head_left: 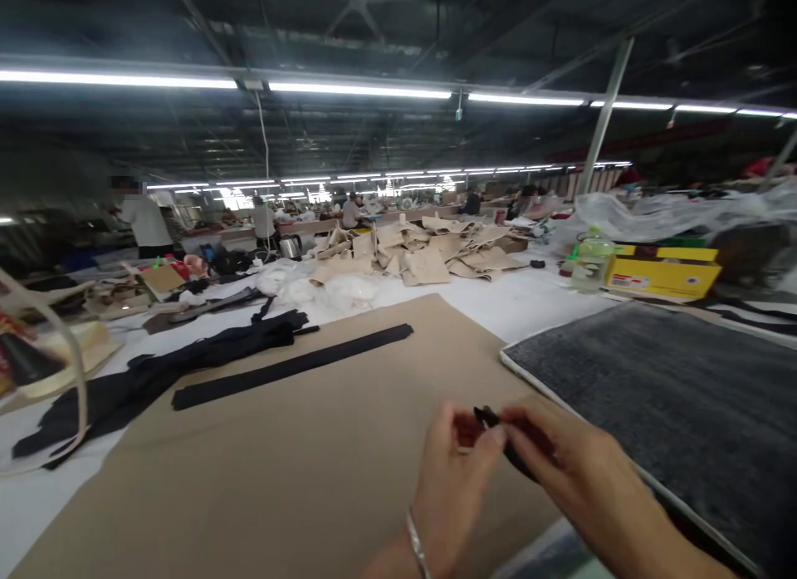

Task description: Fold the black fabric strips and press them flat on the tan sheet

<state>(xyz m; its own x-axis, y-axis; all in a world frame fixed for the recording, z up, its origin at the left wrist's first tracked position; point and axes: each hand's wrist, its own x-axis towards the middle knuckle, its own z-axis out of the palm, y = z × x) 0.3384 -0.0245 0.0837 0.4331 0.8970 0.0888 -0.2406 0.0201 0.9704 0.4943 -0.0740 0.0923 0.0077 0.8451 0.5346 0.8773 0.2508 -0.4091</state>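
My left hand, with a silver bangle at the wrist, and my right hand meet above the brown paper sheet. Both pinch a narrow black piece between thumb and fingers. Its end pokes out between the fingertips, and the rest is partly covered, so its exact kind cannot be made out. Farther forward on the paper lies a long, flat black fabric strip. To the left a crumpled heap of black fabric overlaps the sheet's edge.
A dark grey board with a pale edge lies at the right. Behind it stand a clear bottle and a yellow box. Brown paper pieces pile up at the back. A pale hose curves at the left; people work farther off.
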